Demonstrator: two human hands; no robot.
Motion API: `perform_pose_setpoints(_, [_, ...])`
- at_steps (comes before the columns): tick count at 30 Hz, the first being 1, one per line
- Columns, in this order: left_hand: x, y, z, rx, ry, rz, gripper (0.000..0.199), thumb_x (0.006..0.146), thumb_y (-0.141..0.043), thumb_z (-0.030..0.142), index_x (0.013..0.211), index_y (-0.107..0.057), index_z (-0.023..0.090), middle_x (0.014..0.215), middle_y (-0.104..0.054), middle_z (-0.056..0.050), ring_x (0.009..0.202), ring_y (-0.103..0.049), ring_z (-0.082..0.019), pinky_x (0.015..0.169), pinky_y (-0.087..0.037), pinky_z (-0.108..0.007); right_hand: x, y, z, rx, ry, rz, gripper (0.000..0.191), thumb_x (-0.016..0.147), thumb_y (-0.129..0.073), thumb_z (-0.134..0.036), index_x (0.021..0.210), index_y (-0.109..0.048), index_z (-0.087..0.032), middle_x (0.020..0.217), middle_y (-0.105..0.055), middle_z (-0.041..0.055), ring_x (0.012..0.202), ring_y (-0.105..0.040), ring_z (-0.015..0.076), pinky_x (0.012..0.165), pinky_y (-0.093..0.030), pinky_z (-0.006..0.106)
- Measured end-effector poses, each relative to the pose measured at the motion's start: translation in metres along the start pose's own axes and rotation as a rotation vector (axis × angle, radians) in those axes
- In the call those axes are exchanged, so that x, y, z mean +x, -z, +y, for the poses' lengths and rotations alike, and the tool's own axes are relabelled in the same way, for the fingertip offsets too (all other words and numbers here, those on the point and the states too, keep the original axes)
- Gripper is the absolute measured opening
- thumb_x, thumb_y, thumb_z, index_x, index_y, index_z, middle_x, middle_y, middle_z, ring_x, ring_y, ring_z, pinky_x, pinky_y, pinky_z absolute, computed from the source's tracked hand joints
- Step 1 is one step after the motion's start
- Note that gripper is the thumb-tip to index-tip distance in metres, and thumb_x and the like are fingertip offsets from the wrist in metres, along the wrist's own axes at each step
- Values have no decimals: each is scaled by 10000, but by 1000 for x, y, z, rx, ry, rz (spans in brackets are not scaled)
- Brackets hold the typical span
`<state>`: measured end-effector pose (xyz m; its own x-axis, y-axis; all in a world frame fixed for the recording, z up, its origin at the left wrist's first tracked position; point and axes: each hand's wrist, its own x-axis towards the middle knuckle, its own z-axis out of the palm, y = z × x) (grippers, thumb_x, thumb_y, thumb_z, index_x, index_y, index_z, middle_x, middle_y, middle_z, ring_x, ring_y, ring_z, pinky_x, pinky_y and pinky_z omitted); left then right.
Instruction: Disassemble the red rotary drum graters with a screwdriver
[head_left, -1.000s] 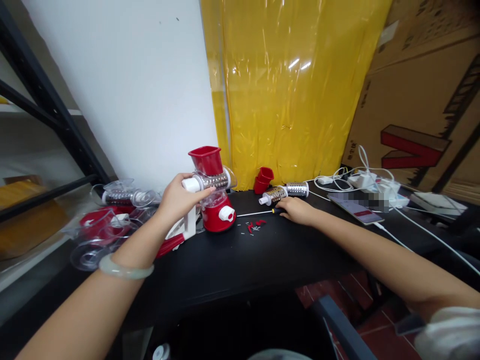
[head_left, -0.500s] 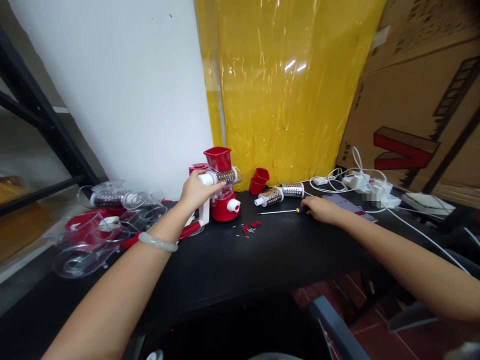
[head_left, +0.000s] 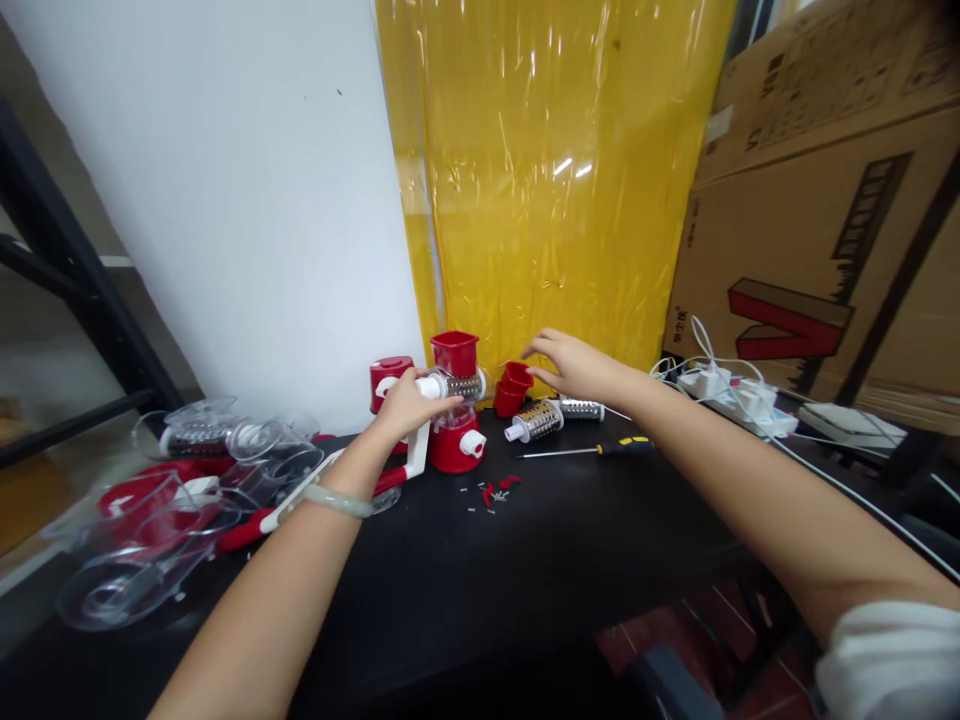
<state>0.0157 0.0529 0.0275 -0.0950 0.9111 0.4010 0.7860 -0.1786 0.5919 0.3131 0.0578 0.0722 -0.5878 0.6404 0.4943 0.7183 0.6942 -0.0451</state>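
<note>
My left hand (head_left: 405,408) grips a red rotary grater (head_left: 456,460) at the white end of its perforated metal drum (head_left: 463,387). The grater stands upright on the black table, a red square hopper on top. My right hand (head_left: 574,364) is raised with fingers apart, close to a red cup-like part (head_left: 511,392); it holds nothing, and contact cannot be made out. Below it lie two loose grater drums, a nearer drum (head_left: 538,423) and a farther drum (head_left: 582,409). A yellow-and-black screwdriver (head_left: 624,446) rests in front of them.
Several small screws and red bits (head_left: 495,494) lie before the grater. Clear plastic housings (head_left: 120,590) and red parts are piled at left, beside a handle with a red grip (head_left: 244,530). White cables and power strips (head_left: 750,405) sit at right, before a cardboard box (head_left: 795,230).
My right hand has let go of the screwdriver, leaving it on the table, and moved up and left toward the red cup-like part. My left hand still holds the grater. The view has shifted.
</note>
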Motion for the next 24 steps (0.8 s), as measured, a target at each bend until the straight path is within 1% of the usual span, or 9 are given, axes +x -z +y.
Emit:
perform_pose_setpoints(2, [6,6,0,31,-15,-52,872,586,-818,619,1257,-544,135,1235,-668,-192,1127,-655,-345,911,-521,-420,34,7,-16,34,56,51,292,969,-528,-267,1242,-622,-223,1308,-599,122,1283,-532,273,1114,-401,460])
perform_pose_setpoints(4, [12,13,2,67,-18,-114,867,549,-830,623,1223,-561,148,1211,-681,-183,1096,-664,-356,882,-523,-426,65,6,-29,73,98,53,325,967,-536,-226,1283,-606,-199,1378,-585,127,1327,-500,258,1134,-374,445])
perform_pose_setpoints(6, [16,20,4,102,-17,-175,880,520,-832,631,1210,-568,152,1174,-697,-176,1035,-680,-357,831,-529,-420,89,-1,-37,118,124,5,305,953,-571,-212,1249,-638,-185,1350,-630,123,1263,-558,240,1084,-417,407])
perform_pose_setpoints(8, [19,25,5,131,-25,-224,904,514,-819,652,1217,-567,143,1160,-701,-179,985,-692,-346,783,-529,-400,106,-10,-43,157,137,-64,229,926,-617,-203,1138,-699,-178,1205,-716,106,1093,-646,217,972,-475,362])
perform_pose_setpoints(11, [20,29,5,178,-51,-258,892,537,-786,676,1210,-570,131,1153,-697,-189,966,-690,-351,750,-514,-392,117,-18,-45,194,135,-129,128,899,-641,-189,974,-741,-160,974,-764,81,860,-664,177,810,-479,312])
perform_pose_setpoints(15, [17,28,5,225,-82,-269,837,582,-749,686,1188,-572,136,1135,-698,-193,969,-678,-379,747,-496,-420,122,-15,-43,237,132,-167,81,864,-677,-209,872,-728,-146,824,-730,46,741,-606,141,708,-431,278])
perform_pose_setpoints(18, [16,26,6,234,-102,-268,819,621,-727,674,1218,-553,141,1140,-698,-184,988,-676,-371,775,-497,-423,124,-10,-41,262,131,-170,55,812,-720,-193,790,-699,-147,734,-683,15,672,-550,125,663,-401,274])
perform_pose_setpoints(21, [16,25,7,240,-125,-264,791,649,-720,648,1230,-544,140,1134,-703,-183,1007,-676,-365,803,-501,-422,126,-5,-40,291,137,-142,86,790,-728,-184,728,-674,-156,677,-651,-7,641,-525,119,652,-394,276])
perform_pose_setpoints(24, [17,23,5,243,-145,-256,759,673,-713,622,1236,-536,144,1145,-702,-183,1018,-678,-358,823,-505,-424,128,7,-37,322,129,-16,67,820,-691,-192,769,-671,-155,727,-667,0,687,-559,125,687,-421,276])
